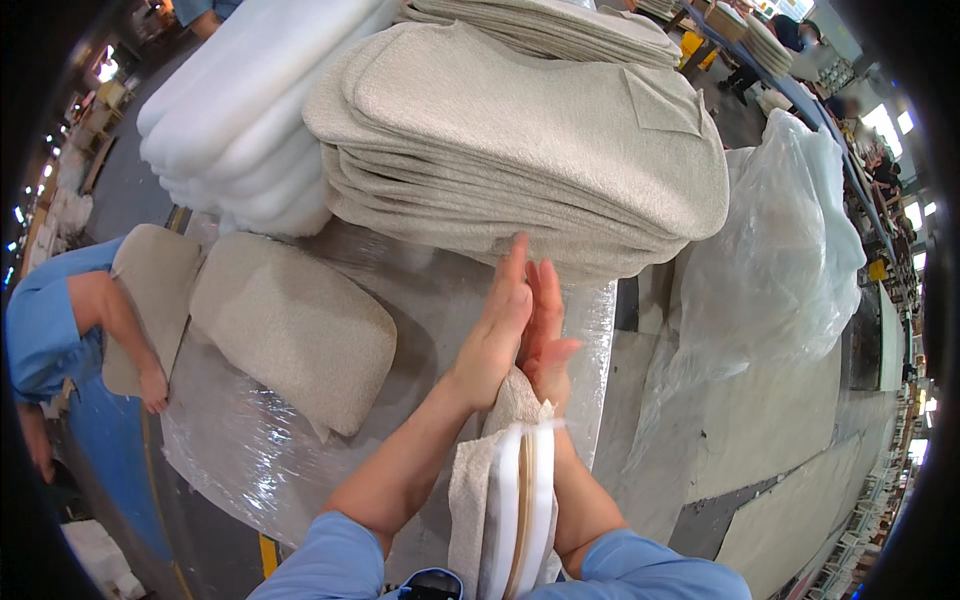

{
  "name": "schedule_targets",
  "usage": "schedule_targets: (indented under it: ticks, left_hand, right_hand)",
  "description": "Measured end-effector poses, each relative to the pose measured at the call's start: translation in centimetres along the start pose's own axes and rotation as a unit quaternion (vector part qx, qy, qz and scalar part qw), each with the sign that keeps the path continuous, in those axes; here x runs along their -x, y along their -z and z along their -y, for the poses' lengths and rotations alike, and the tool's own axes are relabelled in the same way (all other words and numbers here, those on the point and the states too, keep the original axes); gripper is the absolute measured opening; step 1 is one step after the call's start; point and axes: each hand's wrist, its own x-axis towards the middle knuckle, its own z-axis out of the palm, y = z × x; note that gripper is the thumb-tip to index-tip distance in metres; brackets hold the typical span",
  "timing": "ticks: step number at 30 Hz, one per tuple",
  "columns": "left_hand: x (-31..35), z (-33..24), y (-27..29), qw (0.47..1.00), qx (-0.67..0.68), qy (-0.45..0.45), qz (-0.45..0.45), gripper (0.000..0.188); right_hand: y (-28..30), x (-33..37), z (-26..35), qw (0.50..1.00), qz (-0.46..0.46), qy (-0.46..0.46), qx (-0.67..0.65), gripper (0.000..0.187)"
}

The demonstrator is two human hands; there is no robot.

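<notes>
My left hand (492, 340) and my right hand (546, 350) face each other, palms inward, fingers straight and pointing away from me. Between their palms and wrists they squeeze the far end of a cushion (520, 500) standing on edge. Its beige fabric cover (470, 500) is partly pulled over white padding, and a thin brown layer runs down the middle. The cushion's near end reaches my body at the lower edge. Just beyond my fingertips lies a thick stack of beige fabric covers (520, 130).
White padding pieces (250, 110) are piled at the far left. A finished-looking beige cushion (295, 325) lies on the plastic-wrapped surface (240, 450). At left, a co-worker's arm (120, 315) rests by another beige cushion (150, 290). A clear plastic bag (770, 250) stands at right.
</notes>
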Motion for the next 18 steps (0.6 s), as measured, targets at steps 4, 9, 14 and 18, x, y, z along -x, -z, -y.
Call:
schedule_targets:
  ticks: [4,9,14,18]
  left_hand:
    - [0.9,0.9,0.5,0.997,0.003,0.015,-0.08,0.08]
    - [2.2,-0.7,-0.2,0.998,0.056,-0.015,-0.032,0.086]
    - [1.1,-1.8,0.1,1.0,0.022,-0.012,0.008,0.085]
    - [-0.6,-3.2,0.4,0.998,-0.054,0.029,0.031,0.084]
  right_hand:
    - [2.0,-0.2,-0.4,0.994,0.088,-0.012,0.055,0.109]
    - [1.0,-3.7,3.3,0.983,0.146,-0.114,0.016,0.12]
    - [-0.6,-2.2,3.2,0.992,0.099,-0.075,-0.001,0.122]
    - [-1.7,-1.3,3.2,0.997,0.059,-0.046,-0.023,0.118]
